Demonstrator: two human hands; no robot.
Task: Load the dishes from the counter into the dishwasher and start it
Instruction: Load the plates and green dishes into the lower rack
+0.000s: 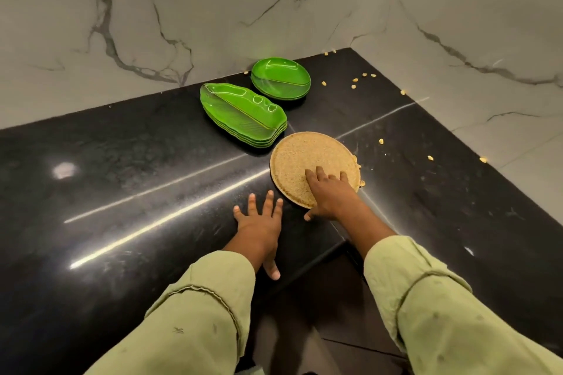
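A round tan speckled plate point(307, 158) lies flat on the black counter point(122, 179) near its inner corner. My right hand point(329, 192) rests on the plate's near part, fingers spread on top and the thumb down by the rim. My left hand point(259, 219) lies flat on the counter just left of the plate, fingers straight and spread, holding nothing. Behind the plate sit a stack of several green leaf-shaped plates point(243, 114) and a smaller stack of green oval plates point(281, 77). No dishwasher is in view.
Yellow crumbs point(355, 80) are scattered over the counter's right and back part, some against the tan plate's right rim. Marble walls point(304, 3) close the back and right. The counter's inner edge point(320, 256) drops off between my arms.
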